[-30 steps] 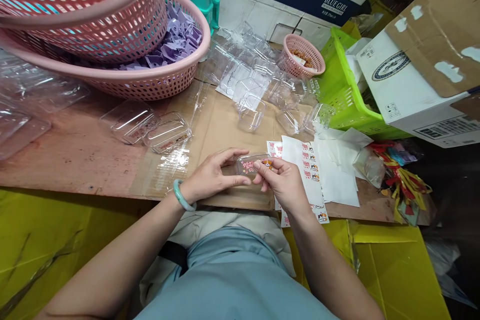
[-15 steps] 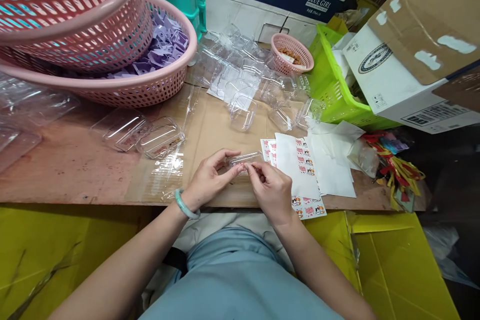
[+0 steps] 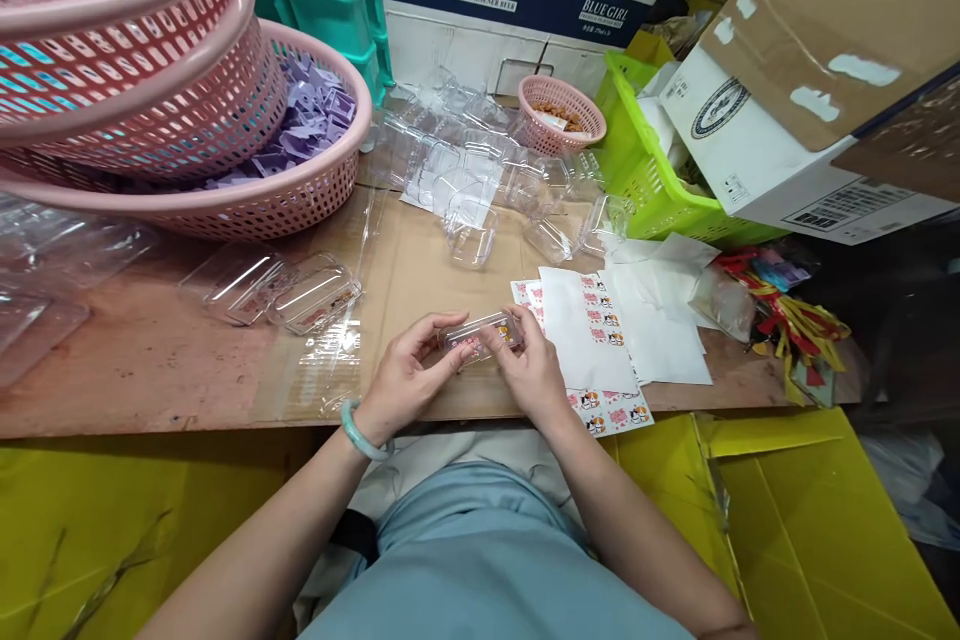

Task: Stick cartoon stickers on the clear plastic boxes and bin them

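Note:
Between my two hands is a small clear plastic case (image 3: pixel 480 328) with a pink-and-cat sticker on its face. My left hand (image 3: pixel 411 366) grips its left end, thumb on the front and fingers behind. At the other end, my right hand (image 3: pixel 531 366) holds the case with its thumb pressed on the sticker. Just right of my right hand lie sticker sheets (image 3: pixel 600 320) printed with cats and pink lettering, partly covered by white paper. To the left, clear cases (image 3: pixel 315 293) with stickers rest on the table.
Loose clear plastic shells (image 3: pixel 469 230) spread across the back. Pink baskets (image 3: pixel 300 205) with purple parts stand at the left, a small pink basket (image 3: pixel 525 125) behind. A green basket (image 3: pixel 652 182) and a carton (image 3: pixel 765 150) are at the right, near red and yellow ribbons (image 3: pixel 802 325).
My right hand has gone from pinching at the case's right side to holding its end, thumb on the front. The cat sticker on the case now shows. The view has shifted slightly.

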Tool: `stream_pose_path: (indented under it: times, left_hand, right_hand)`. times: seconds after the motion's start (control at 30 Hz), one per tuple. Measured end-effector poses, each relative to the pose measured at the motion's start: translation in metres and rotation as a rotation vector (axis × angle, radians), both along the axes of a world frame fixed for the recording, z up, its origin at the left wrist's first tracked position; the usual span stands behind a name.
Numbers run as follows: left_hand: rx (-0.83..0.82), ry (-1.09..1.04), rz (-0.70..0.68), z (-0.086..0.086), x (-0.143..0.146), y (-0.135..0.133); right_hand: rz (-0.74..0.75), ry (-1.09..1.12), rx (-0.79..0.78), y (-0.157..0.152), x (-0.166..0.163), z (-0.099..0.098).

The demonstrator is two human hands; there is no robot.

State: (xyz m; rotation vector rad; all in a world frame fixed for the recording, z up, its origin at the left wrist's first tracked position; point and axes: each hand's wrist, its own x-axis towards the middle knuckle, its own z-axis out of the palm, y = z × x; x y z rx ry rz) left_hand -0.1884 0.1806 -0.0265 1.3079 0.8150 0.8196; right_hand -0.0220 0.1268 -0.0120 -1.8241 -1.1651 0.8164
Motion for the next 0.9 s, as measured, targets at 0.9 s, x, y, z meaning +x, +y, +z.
stream_pose_path:
  times: [0.9]
  left_hand:
    - [0.17, 0.188, 0.072, 0.0, 0.012, -0.027]
  right_hand:
    - [0.315, -0.833, 0.23, -0.084, 0.106, -0.023]
